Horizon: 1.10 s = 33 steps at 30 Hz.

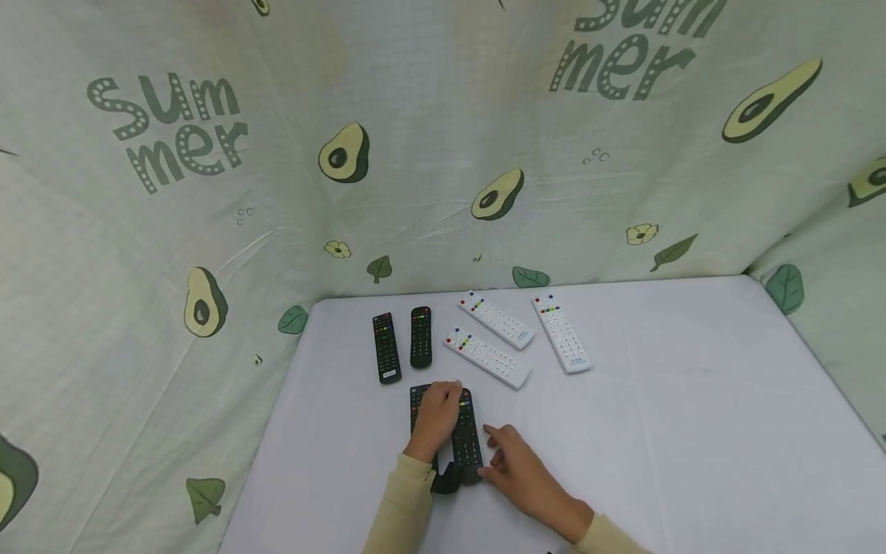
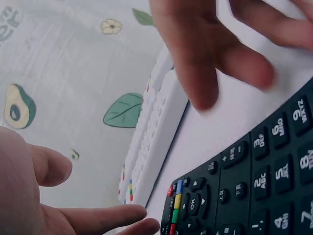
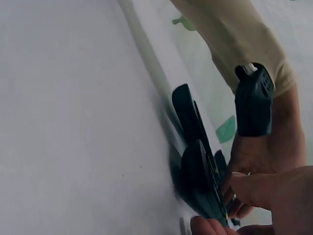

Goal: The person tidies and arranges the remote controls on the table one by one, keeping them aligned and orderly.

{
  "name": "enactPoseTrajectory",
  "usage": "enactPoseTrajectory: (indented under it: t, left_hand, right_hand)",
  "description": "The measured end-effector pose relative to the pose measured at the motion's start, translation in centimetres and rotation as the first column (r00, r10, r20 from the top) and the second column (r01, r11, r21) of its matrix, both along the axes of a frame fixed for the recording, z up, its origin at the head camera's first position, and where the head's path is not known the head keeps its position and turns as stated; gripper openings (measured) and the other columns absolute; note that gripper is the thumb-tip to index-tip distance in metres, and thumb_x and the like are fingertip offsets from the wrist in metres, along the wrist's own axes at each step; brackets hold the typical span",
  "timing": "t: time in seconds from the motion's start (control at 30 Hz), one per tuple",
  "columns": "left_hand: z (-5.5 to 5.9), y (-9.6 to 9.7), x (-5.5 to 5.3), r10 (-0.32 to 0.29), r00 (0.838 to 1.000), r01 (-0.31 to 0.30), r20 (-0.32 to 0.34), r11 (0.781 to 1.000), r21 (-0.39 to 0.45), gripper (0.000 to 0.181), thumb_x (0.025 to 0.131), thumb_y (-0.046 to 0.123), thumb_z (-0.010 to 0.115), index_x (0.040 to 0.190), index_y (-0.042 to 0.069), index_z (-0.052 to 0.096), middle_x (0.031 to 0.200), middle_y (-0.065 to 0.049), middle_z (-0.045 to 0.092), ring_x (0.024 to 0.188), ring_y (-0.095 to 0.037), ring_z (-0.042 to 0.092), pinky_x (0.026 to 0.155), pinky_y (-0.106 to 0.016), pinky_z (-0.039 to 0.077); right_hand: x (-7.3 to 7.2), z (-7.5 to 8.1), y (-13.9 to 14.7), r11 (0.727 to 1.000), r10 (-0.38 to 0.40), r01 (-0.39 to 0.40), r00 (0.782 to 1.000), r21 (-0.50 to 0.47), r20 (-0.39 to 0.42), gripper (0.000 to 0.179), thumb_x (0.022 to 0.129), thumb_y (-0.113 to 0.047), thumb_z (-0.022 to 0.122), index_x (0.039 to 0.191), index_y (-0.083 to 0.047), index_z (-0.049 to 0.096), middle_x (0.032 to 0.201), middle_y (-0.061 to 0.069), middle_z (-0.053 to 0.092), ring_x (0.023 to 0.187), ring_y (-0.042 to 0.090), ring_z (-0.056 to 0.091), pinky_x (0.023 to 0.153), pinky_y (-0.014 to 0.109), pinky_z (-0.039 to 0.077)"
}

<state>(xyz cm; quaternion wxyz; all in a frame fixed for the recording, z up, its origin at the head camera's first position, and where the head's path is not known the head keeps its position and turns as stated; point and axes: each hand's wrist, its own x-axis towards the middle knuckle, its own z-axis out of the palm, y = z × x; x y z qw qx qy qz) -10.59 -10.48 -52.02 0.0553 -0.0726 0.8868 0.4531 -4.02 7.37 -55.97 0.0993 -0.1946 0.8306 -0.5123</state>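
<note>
Two black remote controls lie side by side near the front of the table, and my left hand (image 1: 439,412) is above them. It partly covers the left one (image 1: 416,400); the right one (image 1: 467,440) shows most of its keys. In the left wrist view, the left thumb and fingers (image 2: 105,219) are apart, near the coloured-key end of a black remote (image 2: 234,196), with nothing between them. To the right of the pair is my right hand (image 1: 519,477), its fingers loosely bent. Its thumb is close to the right remote's lower end; contact cannot be told.
Farther back lie two more black remotes (image 1: 386,348) (image 1: 421,337). Right of them are three white remotes (image 1: 495,320) (image 1: 487,358) (image 1: 561,334). A patterned cloth (image 1: 422,92) hangs behind the white table (image 1: 692,400). A black device (image 3: 254,103) is worn on the left wrist.
</note>
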Motion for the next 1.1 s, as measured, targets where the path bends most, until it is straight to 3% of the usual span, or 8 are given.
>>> enactPoseTrajectory:
  t: [0.17, 0.4, 0.5, 0.57, 0.63, 0.77, 0.87, 1.1]
  left_hand:
    - [0.0, 0.5, -0.2, 0.004, 1.000, -0.003, -0.029, 1.000, 0.025, 0.046, 0.113, 0.028, 0.043, 0.133, -0.006, 0.067, 0.138, -0.021, 0.062, 0.137, -0.041, 0.054, 0.118, -0.060, 0.041]
    - [0.5, 1.8, -0.8, -0.015, 0.996, 0.019, -0.085, 0.999, 0.042, 0.046, 0.113, 0.032, 0.044, 0.132, -0.003, 0.068, 0.138, -0.018, 0.063, 0.136, -0.038, 0.055, 0.116, -0.059, 0.043]
    - [0.9, 2.6, -0.9, -0.039, 0.994, 0.045, -0.101, 0.997, 0.057, 0.045, 0.113, 0.030, 0.045, 0.133, -0.004, 0.067, 0.137, -0.017, 0.063, 0.134, -0.037, 0.055, 0.112, -0.057, 0.047]
    - [1.1, 3.2, -0.9, -0.054, 0.992, 0.063, -0.116, 0.995, 0.071, 0.044, 0.113, 0.028, 0.046, 0.133, -0.004, 0.067, 0.135, -0.018, 0.063, 0.132, -0.036, 0.056, 0.110, -0.057, 0.049]
    - [1.1, 3.9, -0.9, -0.068, 0.990, 0.077, -0.125, 0.994, 0.072, 0.043, 0.113, 0.027, 0.046, 0.133, -0.004, 0.067, 0.133, -0.017, 0.064, 0.131, -0.036, 0.056, 0.109, -0.057, 0.049]
    - [0.8, 5.4, -1.1, -0.095, 0.984, 0.106, -0.148, 0.992, 0.072, 0.040, 0.112, 0.025, 0.047, 0.131, -0.003, 0.069, 0.131, -0.016, 0.065, 0.130, -0.036, 0.057, 0.109, -0.057, 0.048]
    - [0.6, 6.4, -1.3, -0.119, 0.979, 0.133, -0.164, 0.988, 0.078, 0.040, 0.112, 0.025, 0.047, 0.131, -0.002, 0.069, 0.130, -0.014, 0.067, 0.128, -0.034, 0.058, 0.107, -0.055, 0.050]
    - [0.5, 8.4, -2.1, -0.148, 0.977, 0.165, -0.153, 0.981, 0.106, 0.041, 0.112, 0.029, 0.046, 0.130, 0.001, 0.070, 0.125, -0.011, 0.066, 0.120, -0.028, 0.060, 0.101, -0.049, 0.052]
  right_hand:
    - [-1.5, 0.8, 2.1, 0.975, -0.221, 0.220, 0.975, -0.038, -0.012, 0.049, 0.090, 0.004, 0.079, 0.136, 0.006, 0.062, 0.110, 0.010, 0.064, 0.086, 0.008, 0.064, 0.076, 0.025, 0.061]
    - [-5.0, 1.3, 7.1, 0.892, -0.450, 0.448, 0.876, -0.054, -0.176, 0.037, 0.093, 0.008, 0.074, 0.128, 0.006, 0.066, 0.109, 0.017, 0.067, 0.092, 0.025, 0.068, 0.075, 0.025, 0.060]
    - [-6.7, 1.3, 9.3, 0.855, -0.514, 0.517, 0.835, -0.037, -0.196, 0.036, 0.094, 0.007, 0.072, 0.129, 0.009, 0.065, 0.111, 0.022, 0.064, 0.096, 0.033, 0.068, 0.076, 0.024, 0.059]
    - [-7.7, 1.2, 10.7, 0.836, -0.540, 0.548, 0.822, -0.002, -0.183, 0.038, 0.096, 0.005, 0.071, 0.132, 0.012, 0.062, 0.115, 0.027, 0.061, 0.101, 0.039, 0.066, 0.082, 0.031, 0.059]
    - [-8.6, 1.0, 11.8, 0.828, -0.548, 0.559, 0.823, 0.043, -0.148, 0.040, 0.098, 0.003, 0.069, 0.135, 0.014, 0.058, 0.119, 0.031, 0.058, 0.107, 0.044, 0.063, 0.089, 0.043, 0.059]
    - [-10.0, 0.4, 13.1, 0.840, -0.521, 0.525, 0.851, 0.138, -0.063, 0.047, 0.102, -0.004, 0.066, 0.140, 0.019, 0.051, 0.124, 0.037, 0.053, 0.114, 0.050, 0.057, 0.097, 0.059, 0.053]
    - [-10.8, 0.0, 13.4, 0.845, -0.506, 0.500, 0.862, 0.187, -0.016, 0.049, 0.103, -0.009, 0.066, 0.140, 0.019, 0.050, 0.125, 0.037, 0.054, 0.115, 0.050, 0.057, 0.098, 0.060, 0.052]
    - [-11.9, -0.6, 13.5, 0.838, -0.517, 0.499, 0.856, 0.219, 0.026, 0.048, 0.103, -0.012, 0.066, 0.139, 0.017, 0.054, 0.121, 0.033, 0.059, 0.108, 0.043, 0.059, 0.091, 0.051, 0.051]
